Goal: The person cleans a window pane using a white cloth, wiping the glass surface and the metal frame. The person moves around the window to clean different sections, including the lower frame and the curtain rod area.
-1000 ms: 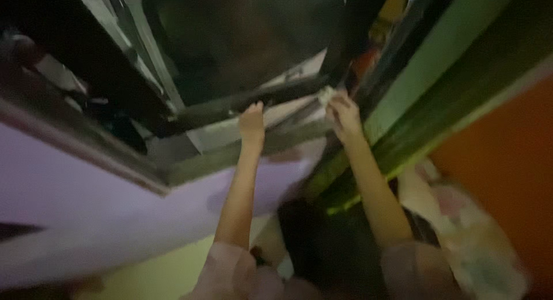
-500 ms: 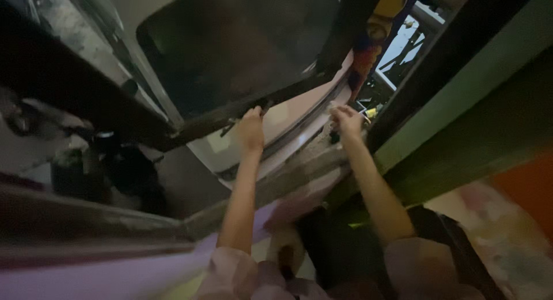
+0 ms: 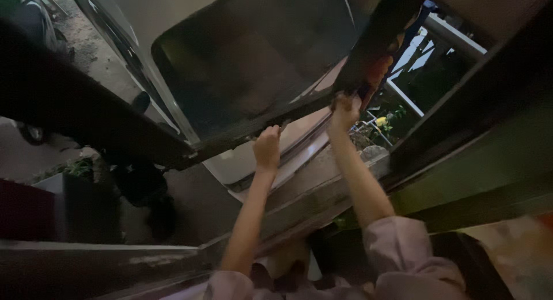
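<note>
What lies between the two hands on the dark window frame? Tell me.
Head view: only a bare stretch of the dark window frame separates the left hand from the right hand.

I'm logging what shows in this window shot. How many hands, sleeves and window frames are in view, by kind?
Hands: 2, the left hand and the right hand, both on the dark window frame
Pale pink sleeves: 2
Window frames: 1
Total: 5

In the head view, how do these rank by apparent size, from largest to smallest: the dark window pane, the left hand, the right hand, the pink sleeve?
1. Dark window pane, by far the largest.
2. Pink sleeve, though it is nearest the camera, so this is unsure.
3. Left hand and right hand look alike; no ranking.
</note>
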